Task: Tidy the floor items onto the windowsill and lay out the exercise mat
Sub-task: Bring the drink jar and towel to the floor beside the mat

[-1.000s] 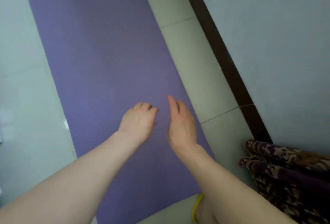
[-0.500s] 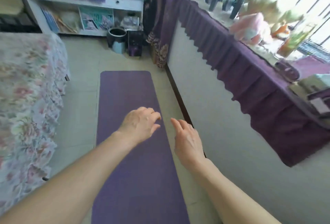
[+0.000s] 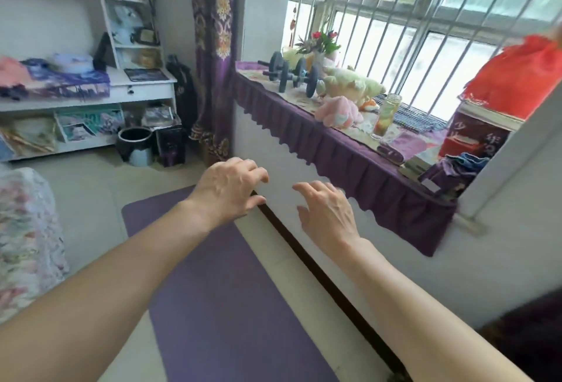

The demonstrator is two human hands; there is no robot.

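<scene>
A purple exercise mat [image 3: 225, 314] lies unrolled flat on the pale tile floor [image 3: 91, 199], running lengthwise beside the wall w/ a dark baseboard [image 3: 319, 275] just to its right. No floor items show on the tiles near it.

Both bare hands hover above the mat's far half, touching nothing. The left hand [image 3: 228, 190] is palm down, fingers loosely curled and spread, holding nothing. The right hand [image 3: 327, 214] is also palm down, fingers relaxed and a bit apart, empty.

To the right, higher up, the windowsill [image 3: 349, 153] wears a purple scalloped cloth. On it: two dark dumbbells [image 3: 289, 75], plush toys [image 3: 340, 110], a glass jar [image 3: 386, 113], books and folded cloth toward the near end, a flower pot at the far end. Barred window behind; a purple curtain [image 3: 213, 56] hangs at its left edge.

Beyond the mat's far end: a white shelf unit [image 3: 91, 89] w/ books, and a dark bin [image 3: 135, 145] on the floor. A floral bed cover [image 3: 27, 238] sits at left.

Judgement: the task looks about finished, w/ a final check left. To do that well, scan the mat's corners for curl, press any lifted edge flat w/ open palms, and keep the mat parallel to the baseboard.
</scene>
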